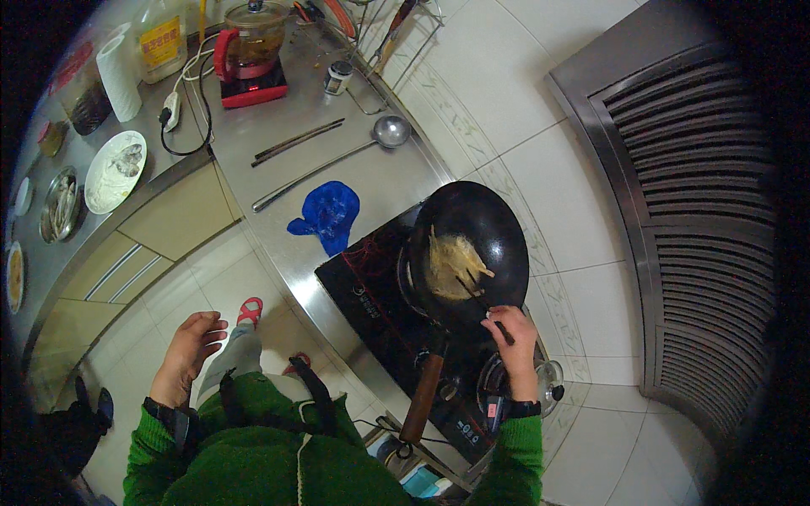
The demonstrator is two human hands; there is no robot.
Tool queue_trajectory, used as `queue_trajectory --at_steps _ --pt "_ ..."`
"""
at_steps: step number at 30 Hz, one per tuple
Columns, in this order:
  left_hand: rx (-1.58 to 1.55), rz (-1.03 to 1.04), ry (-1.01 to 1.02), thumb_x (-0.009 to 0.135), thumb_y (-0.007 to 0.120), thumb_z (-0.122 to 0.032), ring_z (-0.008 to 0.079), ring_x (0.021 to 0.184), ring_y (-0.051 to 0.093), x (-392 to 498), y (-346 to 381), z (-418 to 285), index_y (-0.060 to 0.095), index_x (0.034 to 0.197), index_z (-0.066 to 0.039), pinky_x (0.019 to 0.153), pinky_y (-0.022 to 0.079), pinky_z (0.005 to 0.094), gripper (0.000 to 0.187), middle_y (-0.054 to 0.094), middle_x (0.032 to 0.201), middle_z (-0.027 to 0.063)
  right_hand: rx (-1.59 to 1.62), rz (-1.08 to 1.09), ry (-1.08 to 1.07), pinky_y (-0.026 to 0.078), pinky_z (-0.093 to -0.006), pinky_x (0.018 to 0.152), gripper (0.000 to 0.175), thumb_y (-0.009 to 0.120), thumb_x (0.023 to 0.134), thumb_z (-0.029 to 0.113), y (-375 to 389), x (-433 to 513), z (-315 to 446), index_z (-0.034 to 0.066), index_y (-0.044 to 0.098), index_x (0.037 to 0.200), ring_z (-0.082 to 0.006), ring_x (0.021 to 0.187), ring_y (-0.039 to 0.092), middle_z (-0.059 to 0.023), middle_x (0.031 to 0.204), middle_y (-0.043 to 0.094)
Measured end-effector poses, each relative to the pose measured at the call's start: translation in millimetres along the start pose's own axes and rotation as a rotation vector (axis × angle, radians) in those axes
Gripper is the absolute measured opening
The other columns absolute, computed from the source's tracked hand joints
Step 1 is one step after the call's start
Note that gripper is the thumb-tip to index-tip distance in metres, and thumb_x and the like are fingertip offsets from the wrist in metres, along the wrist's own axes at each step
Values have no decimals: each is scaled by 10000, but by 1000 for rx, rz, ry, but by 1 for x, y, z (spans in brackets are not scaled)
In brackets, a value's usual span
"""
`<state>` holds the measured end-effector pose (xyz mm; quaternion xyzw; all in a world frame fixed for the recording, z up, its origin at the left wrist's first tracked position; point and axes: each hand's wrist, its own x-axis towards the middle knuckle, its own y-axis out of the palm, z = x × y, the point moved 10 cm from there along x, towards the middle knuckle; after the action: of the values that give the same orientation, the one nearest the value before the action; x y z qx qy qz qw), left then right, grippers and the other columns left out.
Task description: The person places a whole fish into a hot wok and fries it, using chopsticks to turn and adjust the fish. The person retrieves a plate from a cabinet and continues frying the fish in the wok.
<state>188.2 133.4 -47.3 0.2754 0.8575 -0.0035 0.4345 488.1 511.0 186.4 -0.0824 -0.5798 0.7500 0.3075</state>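
My right hand (514, 332) grips a pair of dark chopsticks (479, 296) over the black wok (500, 215). Their tips touch pale golden, coated pieces of food (464, 256) that lie in bubbling oil. The pieces look like battered fish, though their exact shape is hard to tell. The wok sits on a black cooktop (370, 303), its wooden handle (423, 398) pointing back towards me. Away from the counter, my left hand (193, 345) hangs in the air before my body, fingers apart and slightly curled, holding nothing.
Left of the cooktop lie a blue cloth (329, 212), a steel ladle (391, 131) and spare chopsticks (297, 142). A glass kettle (253, 44) stands farther back. Along the left counter are a floured plate (116, 172) and a dish of small fish (61, 205). A range hood (626, 158) juts in at right.
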Motion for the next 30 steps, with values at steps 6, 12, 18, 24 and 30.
queue_trajectory --at_steps 6,12,18,24,30 --pt "-13 -12 6 858 544 -205 146 795 589 0 -3 0 550 1059 -54 705 457 270 252 624 930 54 315 -138 187 460 -275 707 76 686 725 -17 -15 -10 -47 6 624 764 -190 750 605 -86 793 628" --pt "-16 7 10 861 533 -192 145 786 588 0 0 -3 549 1056 -54 692 457 267 239 623 921 57 837 -321 760 387 -228 430 158 616 875 186 -7 -50 -163 71 519 825 -157 637 641 -52 782 608" --pt "-30 -16 -3 861 532 -198 147 790 586 0 -2 -2 545 1059 -53 694 457 267 245 623 921 56 960 -356 1078 280 -186 320 206 630 868 247 8 -88 -187 115 477 830 -187 710 682 -70 803 615" --pt "-1 -9 -8 860 533 -196 152 797 585 3 5 -2 544 1058 -59 701 454 276 242 620 927 58 967 -361 969 278 -205 334 201 639 865 225 7 -78 -158 117 477 814 -203 683 682 -31 745 572" --pt "2 12 -14 858 537 -200 150 798 584 4 12 -4 549 1055 -58 702 452 276 243 620 928 53 897 -505 1024 273 -209 341 204 650 856 233 4 -83 -174 108 492 826 -206 638 676 -25 700 572"
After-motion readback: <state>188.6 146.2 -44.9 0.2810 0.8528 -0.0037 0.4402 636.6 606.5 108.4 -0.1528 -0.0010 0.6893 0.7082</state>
